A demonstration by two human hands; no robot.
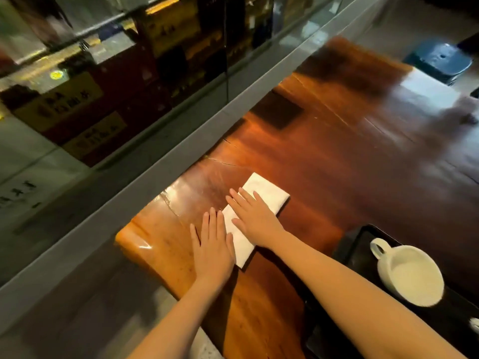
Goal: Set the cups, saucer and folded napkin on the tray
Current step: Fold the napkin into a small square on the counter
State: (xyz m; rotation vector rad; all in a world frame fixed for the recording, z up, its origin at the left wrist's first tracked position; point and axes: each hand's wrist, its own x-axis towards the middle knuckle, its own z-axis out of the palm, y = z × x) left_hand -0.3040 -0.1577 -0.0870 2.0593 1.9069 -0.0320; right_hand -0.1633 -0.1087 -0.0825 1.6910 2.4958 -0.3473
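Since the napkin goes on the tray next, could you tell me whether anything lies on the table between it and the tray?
Nothing visible does. The napkin lies flat under the right hand, and the wooden table between it and the tray is bare. A white cup already sits on the tray.

Both hands flat, right hand [255, 220] on napkin [269, 194], left hand [212, 244] beside

A long glossy reddish-brown wooden tabletop [324, 161] runs away from the viewer, with fine cracks in its surface and bright patches of reflected light. A dark square mat [278, 111] lies on it near the far side. Along its left edge runs a grey ledge [160, 154] below a glass pane [103, 81] reflecting yellow signs. Beyond the far end stands a blue stool [440, 60] on a grey floor [388, 24].
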